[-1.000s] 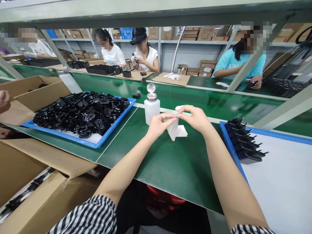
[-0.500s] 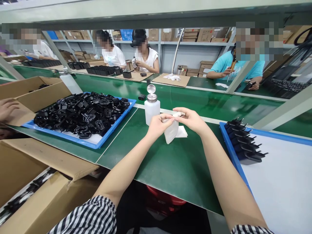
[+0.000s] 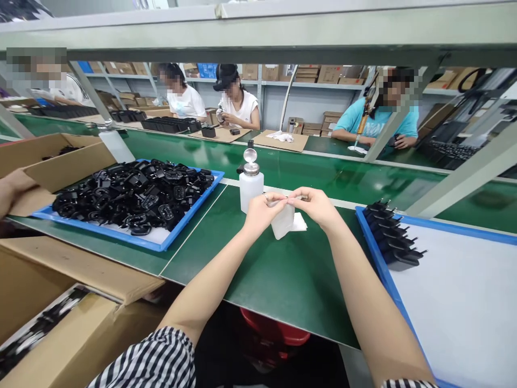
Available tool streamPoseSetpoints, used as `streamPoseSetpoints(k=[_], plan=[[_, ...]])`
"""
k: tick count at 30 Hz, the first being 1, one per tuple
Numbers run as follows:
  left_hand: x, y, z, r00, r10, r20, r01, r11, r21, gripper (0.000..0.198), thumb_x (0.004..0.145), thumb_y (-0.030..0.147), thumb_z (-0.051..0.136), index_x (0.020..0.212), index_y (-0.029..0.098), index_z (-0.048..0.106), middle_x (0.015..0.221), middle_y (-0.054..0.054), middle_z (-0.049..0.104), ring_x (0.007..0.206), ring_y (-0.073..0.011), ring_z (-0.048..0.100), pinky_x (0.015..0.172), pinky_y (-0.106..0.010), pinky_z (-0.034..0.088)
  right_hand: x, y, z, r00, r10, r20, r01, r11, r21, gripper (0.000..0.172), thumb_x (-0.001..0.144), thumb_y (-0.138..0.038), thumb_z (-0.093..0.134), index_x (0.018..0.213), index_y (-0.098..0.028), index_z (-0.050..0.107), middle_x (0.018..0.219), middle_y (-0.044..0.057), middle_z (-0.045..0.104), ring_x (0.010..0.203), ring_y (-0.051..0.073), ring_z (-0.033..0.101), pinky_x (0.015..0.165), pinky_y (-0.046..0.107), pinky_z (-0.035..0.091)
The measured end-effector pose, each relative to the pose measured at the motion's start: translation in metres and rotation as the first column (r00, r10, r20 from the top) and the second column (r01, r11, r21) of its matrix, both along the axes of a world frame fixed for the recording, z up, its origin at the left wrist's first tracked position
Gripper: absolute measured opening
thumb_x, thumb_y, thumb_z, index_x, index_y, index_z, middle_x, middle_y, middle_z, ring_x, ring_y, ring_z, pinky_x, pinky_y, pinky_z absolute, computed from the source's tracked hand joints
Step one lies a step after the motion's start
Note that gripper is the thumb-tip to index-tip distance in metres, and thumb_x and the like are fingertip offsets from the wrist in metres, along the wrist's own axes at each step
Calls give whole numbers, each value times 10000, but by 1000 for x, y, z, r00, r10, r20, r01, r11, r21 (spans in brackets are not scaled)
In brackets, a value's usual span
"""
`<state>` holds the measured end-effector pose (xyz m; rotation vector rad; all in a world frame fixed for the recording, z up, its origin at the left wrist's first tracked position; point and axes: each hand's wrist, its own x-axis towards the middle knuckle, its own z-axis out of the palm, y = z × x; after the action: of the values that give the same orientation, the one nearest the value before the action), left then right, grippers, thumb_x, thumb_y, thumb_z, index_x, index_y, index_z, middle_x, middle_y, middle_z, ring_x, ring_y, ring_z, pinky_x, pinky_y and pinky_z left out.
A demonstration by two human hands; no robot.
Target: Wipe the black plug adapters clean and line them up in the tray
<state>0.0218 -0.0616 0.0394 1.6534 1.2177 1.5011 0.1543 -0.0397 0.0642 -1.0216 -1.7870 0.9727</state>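
Note:
My left hand (image 3: 262, 213) and my right hand (image 3: 314, 207) meet fingertip to fingertip above the green worktop. Both are closed in a pinch at the top edge of a thin white cloth (image 3: 282, 222), which hangs down below the fingers. Anything small between the fingertips is hidden. Just under my right hand lies a folded white piece of cloth or paper (image 3: 299, 222). Beside my left hand stands a white dispenser bottle (image 3: 251, 188) with its metal lid flipped up.
To the left, a blue tray (image 3: 163, 245) holds heaped black plastic parts (image 3: 137, 196). On the right, another blue-edged tray (image 3: 464, 302) carries a row of black plug adapters (image 3: 390, 237). Cardboard boxes (image 3: 72, 264) stand at left near another person's hand (image 3: 7, 194). Several co-workers sit opposite.
My right fingers have come closer to the left ones, and the white bunched bit seen at their tips is now hidden. The camera view has shifted slightly.

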Motion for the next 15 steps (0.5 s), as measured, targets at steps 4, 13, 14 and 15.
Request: streamPoseSetpoints(k=[4,13,14,15], plan=[[-7,-8,6,991,-100,83,108,990,-89,348,591,242,586,915,131,518,720,-28,621,677,-126,569,631,-235,452,4,-16,-2,997,-59,-43,63,994,87,143,581,-291,572,602,-151,552,634,6,551,581,128,485,577,263,385],[-21,-83,-15,965,-72,-251,126,970,206,64,663,202,531,661,160,579,716,-14,620,708,-107,563,664,-214,436,30,-96,-21,980,-40,195,-7,973,231,89,664,-271,539,634,-191,562,733,10,577,749,172,507,718,315,372],[-22,-97,-23,942,-87,-326,172,955,243,71,683,194,512,666,168,576,738,-10,619,736,-101,559,691,-213,427,33,-109,-27,966,10,259,-66,975,211,86,683,-266,525,644,-198,560,743,6,577,763,170,505,745,324,359],[-23,-111,-32,911,-115,-396,226,942,248,87,703,189,490,674,175,570,761,-4,617,761,-94,554,730,-221,413,36,-123,-35,944,69,323,-131,976,174,85,704,-255,507,652,-205,554,743,-3,576,765,162,504,786,338,335]])
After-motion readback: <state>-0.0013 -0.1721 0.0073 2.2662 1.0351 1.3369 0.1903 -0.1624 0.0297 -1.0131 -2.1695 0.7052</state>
